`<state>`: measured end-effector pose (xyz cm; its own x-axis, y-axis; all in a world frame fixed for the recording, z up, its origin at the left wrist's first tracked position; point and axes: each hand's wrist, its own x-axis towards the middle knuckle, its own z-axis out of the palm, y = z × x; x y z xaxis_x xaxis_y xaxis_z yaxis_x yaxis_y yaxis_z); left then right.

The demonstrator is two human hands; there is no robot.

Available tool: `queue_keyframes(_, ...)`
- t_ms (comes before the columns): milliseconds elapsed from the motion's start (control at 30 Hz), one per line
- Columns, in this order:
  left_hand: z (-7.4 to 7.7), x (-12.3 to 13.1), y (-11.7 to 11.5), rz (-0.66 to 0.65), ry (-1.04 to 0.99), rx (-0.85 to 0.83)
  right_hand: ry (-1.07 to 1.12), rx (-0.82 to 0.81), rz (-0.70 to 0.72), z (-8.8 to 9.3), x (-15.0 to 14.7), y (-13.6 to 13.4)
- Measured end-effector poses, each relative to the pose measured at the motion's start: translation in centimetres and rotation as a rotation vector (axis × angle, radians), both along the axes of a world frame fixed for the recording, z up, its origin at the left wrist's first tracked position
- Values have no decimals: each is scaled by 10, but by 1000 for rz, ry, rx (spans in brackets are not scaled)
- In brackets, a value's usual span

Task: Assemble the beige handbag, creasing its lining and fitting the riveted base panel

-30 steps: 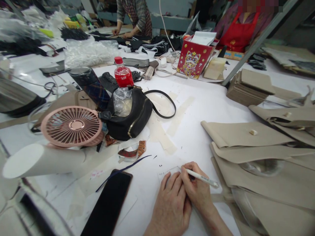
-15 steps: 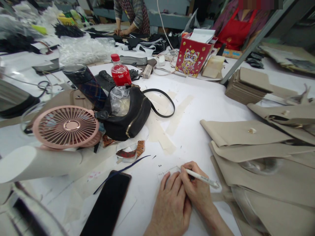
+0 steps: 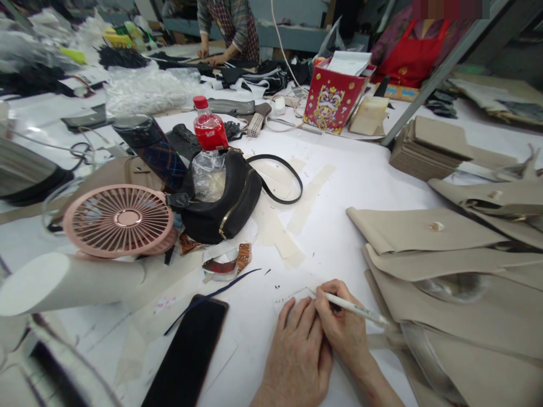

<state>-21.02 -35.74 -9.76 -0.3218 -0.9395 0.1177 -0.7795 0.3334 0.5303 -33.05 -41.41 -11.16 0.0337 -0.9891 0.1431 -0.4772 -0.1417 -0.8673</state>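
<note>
My left hand (image 3: 296, 351) lies flat over a small pale slip (image 3: 292, 297), its fingers stretched out. Faint handwriting runs along the slip's far edge; most of the rest is hidden under the hand. A white pen (image 3: 360, 310) is pinched in my right hand (image 3: 344, 328), its tip at the slip's far right corner. The two hands touch side by side. Left of them lies a dark phone (image 3: 186, 350), with a thin dark blue strip (image 3: 229, 285) across its top end.
Beige leather pieces (image 3: 458, 305) are piled at the right. A black bag (image 3: 220, 209), a pink fan (image 3: 121, 220) and a red-capped bottle (image 3: 210, 130) stand on the left. A red box (image 3: 333, 99) is farther back; two people in aprons are beyond.
The pen has tilted a little, its rear end swinging right and its tip staying near the slip's corner. My left hand still lies on the slip. The whole view has shifted slightly.
</note>
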Motion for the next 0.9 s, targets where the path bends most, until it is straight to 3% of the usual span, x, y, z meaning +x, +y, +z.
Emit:
queue_keyframes(267,4,-3,3,27,57,92,-73,-14,-63,-3,-3,-1)
queue_keyframes(433,10,-5,8,35,91,46,10,-251,9,-2,0,-4)
queue_keyframes(533,18,-3,8,32,82,45,42,-282,50,1,4,-6)
queue_keyframes(733,55,5,11,66,156,151,187,-294,76,27,-6,14)
queue_keyframes(833,84,22,32,215,322,296,382,-322,102,33,-18,40)
queue_keyframes(900,101,36,55,271,524,494,513,-360,139,34,-24,60)
